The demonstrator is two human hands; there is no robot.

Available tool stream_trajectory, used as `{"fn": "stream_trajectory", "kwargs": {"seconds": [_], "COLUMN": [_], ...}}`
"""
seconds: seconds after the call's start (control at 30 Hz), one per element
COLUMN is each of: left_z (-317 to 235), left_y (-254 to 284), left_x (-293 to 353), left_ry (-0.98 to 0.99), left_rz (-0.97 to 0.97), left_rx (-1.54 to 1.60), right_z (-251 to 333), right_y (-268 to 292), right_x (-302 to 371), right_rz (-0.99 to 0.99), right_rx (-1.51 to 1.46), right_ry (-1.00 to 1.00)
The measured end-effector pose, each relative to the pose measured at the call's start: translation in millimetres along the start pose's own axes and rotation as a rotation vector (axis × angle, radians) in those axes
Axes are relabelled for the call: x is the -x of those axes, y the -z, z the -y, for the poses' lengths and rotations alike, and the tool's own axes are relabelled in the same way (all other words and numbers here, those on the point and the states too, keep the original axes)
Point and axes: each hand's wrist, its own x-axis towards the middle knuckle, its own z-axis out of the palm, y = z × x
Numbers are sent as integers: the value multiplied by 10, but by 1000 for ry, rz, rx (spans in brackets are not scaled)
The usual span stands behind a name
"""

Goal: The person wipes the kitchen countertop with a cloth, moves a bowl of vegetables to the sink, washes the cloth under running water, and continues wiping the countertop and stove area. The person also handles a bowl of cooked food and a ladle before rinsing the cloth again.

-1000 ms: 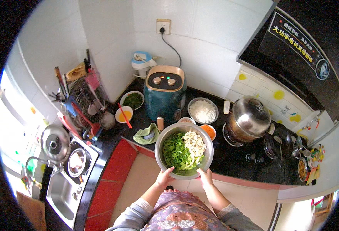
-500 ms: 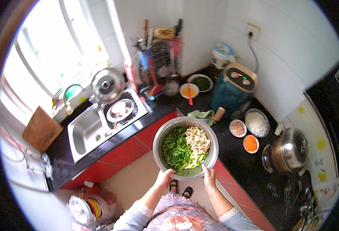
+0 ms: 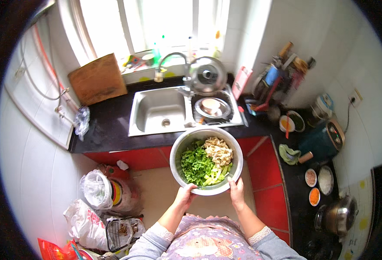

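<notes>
Between both hands I hold a round metal bowl (image 3: 176,171) out in front of my body, over the floor near the counter. Chopped leafy greens (image 3: 197,162) fill its left side. Pale folded strips (image 3: 218,151) lie at the upper right, and light green slices (image 3: 217,174) sit below them. My left hand (image 3: 185,196) grips the lower left rim, thumb on top. On the lower right rim, my right hand (image 3: 237,191) has its thumb over the edge. The fingers under the bowl are partly hidden.
Ahead is a steel sink (image 3: 160,110) with a faucet, beside a leaning pot lid (image 3: 207,74). A wooden cutting board (image 3: 97,79) leans at left. On the right counter stand a green appliance (image 3: 321,141), small bowls and a lidded pot (image 3: 340,214). Bags (image 3: 84,223) lie lower left.
My view and body have turned left, so the sink now lies straight ahead and the right counter has shifted toward the right edge. Both hands still hold the bowl.
</notes>
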Motion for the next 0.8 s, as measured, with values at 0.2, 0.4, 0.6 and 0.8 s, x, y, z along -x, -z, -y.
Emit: {"fn": "stream_trajectory", "kwargs": {"seconds": [0.2, 0.4, 0.6, 0.8], "left_z": [-789, -1305, -1763, -2381], "left_y": [887, 1627, 2103, 2521], "left_x": [49, -10, -65, -235], "left_ry": [-81, -113, -213, -310], "left_rz": [-105, -187, -180, -251], "left_rx": [65, 126, 300, 331], "right_z": [-86, -133, -129, -210], "right_y": [-1253, -2280, -3162, -4080], "right_x": [-14, -105, -277, -655], "right_rz": [199, 290, 392, 478], "right_rx": [-43, -201, -267, -249], "right_ry": [-236, -328, -366, -428]}}
